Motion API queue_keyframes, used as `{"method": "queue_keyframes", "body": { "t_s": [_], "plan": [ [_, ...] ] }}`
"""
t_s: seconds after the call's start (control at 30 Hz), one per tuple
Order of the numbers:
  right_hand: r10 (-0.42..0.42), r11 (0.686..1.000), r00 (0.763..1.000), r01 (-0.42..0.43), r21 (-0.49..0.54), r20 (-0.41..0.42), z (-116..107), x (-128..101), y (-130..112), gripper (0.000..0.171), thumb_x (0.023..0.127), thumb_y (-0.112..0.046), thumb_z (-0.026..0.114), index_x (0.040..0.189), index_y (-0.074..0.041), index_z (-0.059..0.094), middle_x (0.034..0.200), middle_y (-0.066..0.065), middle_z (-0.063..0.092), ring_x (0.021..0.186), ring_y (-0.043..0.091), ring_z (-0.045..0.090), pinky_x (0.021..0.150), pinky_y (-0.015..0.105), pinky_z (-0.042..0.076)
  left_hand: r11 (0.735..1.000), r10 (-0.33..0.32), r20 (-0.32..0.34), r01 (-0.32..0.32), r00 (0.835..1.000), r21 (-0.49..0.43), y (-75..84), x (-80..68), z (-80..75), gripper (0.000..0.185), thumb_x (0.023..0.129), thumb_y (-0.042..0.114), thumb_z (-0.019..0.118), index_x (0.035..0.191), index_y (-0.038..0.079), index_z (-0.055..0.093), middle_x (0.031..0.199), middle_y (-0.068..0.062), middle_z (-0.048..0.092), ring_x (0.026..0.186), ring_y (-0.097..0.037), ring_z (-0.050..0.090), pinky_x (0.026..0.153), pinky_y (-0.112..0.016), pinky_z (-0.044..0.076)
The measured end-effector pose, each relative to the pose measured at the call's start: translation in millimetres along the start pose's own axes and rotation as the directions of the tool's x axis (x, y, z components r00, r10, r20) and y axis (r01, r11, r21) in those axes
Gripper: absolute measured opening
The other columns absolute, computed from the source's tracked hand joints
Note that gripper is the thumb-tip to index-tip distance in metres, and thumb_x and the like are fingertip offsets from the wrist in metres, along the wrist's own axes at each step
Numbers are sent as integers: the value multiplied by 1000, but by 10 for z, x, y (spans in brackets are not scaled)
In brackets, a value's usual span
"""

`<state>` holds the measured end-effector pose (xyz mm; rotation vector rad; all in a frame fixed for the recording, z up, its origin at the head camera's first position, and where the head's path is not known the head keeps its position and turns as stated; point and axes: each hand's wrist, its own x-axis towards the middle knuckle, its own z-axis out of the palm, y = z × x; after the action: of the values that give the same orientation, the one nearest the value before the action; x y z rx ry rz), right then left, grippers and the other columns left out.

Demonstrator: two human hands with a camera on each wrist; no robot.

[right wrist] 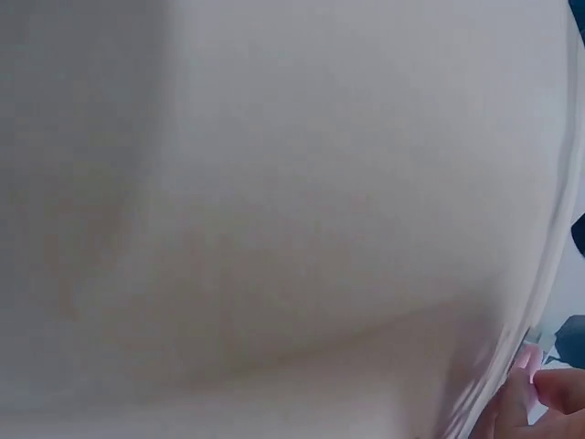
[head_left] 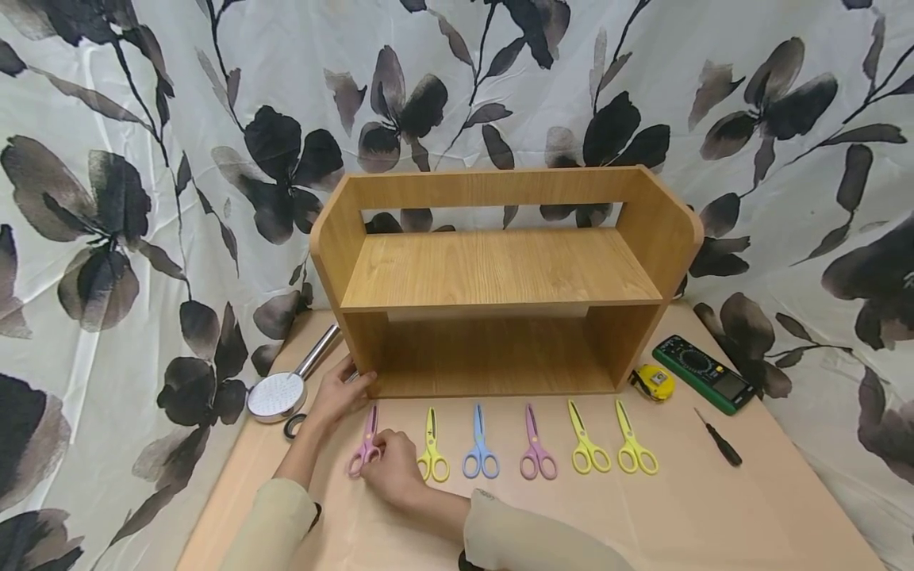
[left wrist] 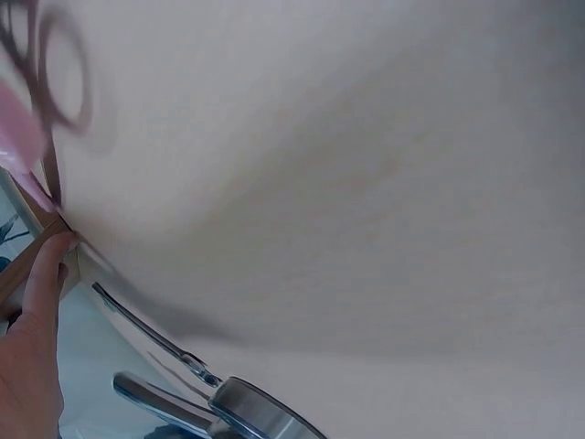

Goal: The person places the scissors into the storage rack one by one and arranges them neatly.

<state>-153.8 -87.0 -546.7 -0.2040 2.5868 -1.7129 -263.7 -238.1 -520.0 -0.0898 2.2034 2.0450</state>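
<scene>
Pointing toward the shelf [head_left: 507,271], the pink scissors [head_left: 370,433] are pinched at the handle end by the right hand [head_left: 395,469], its fingers curled in by the right-hand loop. A scrap of pink is also glimpsed against those fingers from the right wrist, at the picture's edge. Whether the scissors are raised at all from the table [head_left: 714,515] cannot be told.

The long axis is set nearly front to back, with the tips canted slightly right and brought just short of the shelf's front left corner. Any move of the scissors would seem to hinge on that line: handles by the right hand, tips toward the wood. The right hand is clearly the nearer, being in contact. The left hand [head_left: 341,392] is placed beyond the tips and a little to their left, at the foot of the shelf's left side. A finger is seen laid along the wood from the left wrist; how far the others are curled, and whether anything is gripped, cannot be made out.

Just right of the right hand, a yellow pair [head_left: 432,447] is laid almost parallel, followed by a blue pair [head_left: 480,444]. To the left hand's left, a shower head [head_left: 276,395] is seen.
</scene>
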Motion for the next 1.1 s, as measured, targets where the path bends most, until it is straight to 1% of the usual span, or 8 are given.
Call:
{"method": "queue_keyframes", "body": {
  "t_s": [0.1, 0.23, 0.4, 0.67, 0.83, 0.93, 1.07, 1.1],
  "plan": [
    [19, 999, 1000, -20, 46, 19, -54, -62, -14, 30, 72, 2, 73, 101, 0, 72, 88, 4, 61, 76, 4, 50, 65, 17, 45, 1000, -7, -5, 7, 1000, 18, -13, 9, -10, 75, 99, 8, 65, 165, 14, 30, 165, -24, 34, 136, -49, 51, 103, -56, 54],
    [30, 991, 996, -41, 124, 86, -190, -173, -68, 33, 71, 4, 71, 103, 1, 71, 90, 4, 63, 76, 5, 56, 63, 16, 48, 999, -9, -14, 9, 1000, 40, -17, 12, -15, 72, 99, 9, 65, 164, 16, 34, 164, -21, 38, 133, -47, 55, 100, -55, 57],
    [-1, 977, 990, -29, 211, 140, -406, -340, -165, 34, 72, 5, 74, 105, 2, 70, 95, 5, 65, 77, 3, 63, 64, 15, 52, 1000, -8, 3, 8, 1000, 29, -25, 7, -27, 72, 100, 10, 64, 164, 17, 33, 164, -21, 37, 131, -48, 56, 100, -55, 56],
    [-5, 951, 982, -53, 306, 187, -858, -489, -545, 32, 81, -1, 72, 113, -3, 72, 106, 6, 69, 79, 3, 69, 62, 16, 52, 1000, -3, 9, 3, 1000, 28, -33, 34, -43, 73, 100, 11, 65, 165, 16, 31, 165, -21, 36, 130, -46, 57, 99, -49, 58],
    [-68, 930, 981, -3, 368, 180, -1133, -471, -854, 31, 84, -2, 70, 115, -3, 71, 109, 7, 69, 82, 6, 71, 66, 16, 55, 1000, 8, 21, -9, 1000, 11, -32, 32, -43, 71, 101, 10, 64, 164, 15, 31, 163, -23, 38, 123, -33, 62, 92, -38, 62],
    [-124, 931, 979, 58, 360, 164, -1279, -417, -1017, 31, 85, -2, 70, 116, -4, 70, 112, 7, 67, 82, 6, 71, 62, 17, 54, 1000, 25, 26, -25, 999, 13, -44, 28, -38, 70, 102, 12, 64, 164, 14, 32, 162, -23, 40, 117, -26, 65, 89, -34, 62],
    [-206, 933, 971, 157, 323, 123, -1458, -300, -1213, 29, 86, -1, 69, 115, -5, 70, 113, 8, 69, 84, 6, 71, 65, 18, 56, 992, 87, 2, -87, 996, 94, -58, 23, -33, 69, 101, 11, 66, 162, 9, 35, 159, -26, 44, 123, -23, 61, 90, -22, 58],
    [-233, 929, 966, 188, 318, 110, -1497, -261, -1258, 29, 86, -1, 69, 114, -4, 70, 113, 9, 69, 85, 7, 72, 70, 18, 56, 988, 103, -8, -102, 995, 120, -60, 22, -33, 69, 100, 9, 67, 162, 8, 36, 158, -27, 46, 125, -22, 59, 91, -19, 56]
  ]
}}
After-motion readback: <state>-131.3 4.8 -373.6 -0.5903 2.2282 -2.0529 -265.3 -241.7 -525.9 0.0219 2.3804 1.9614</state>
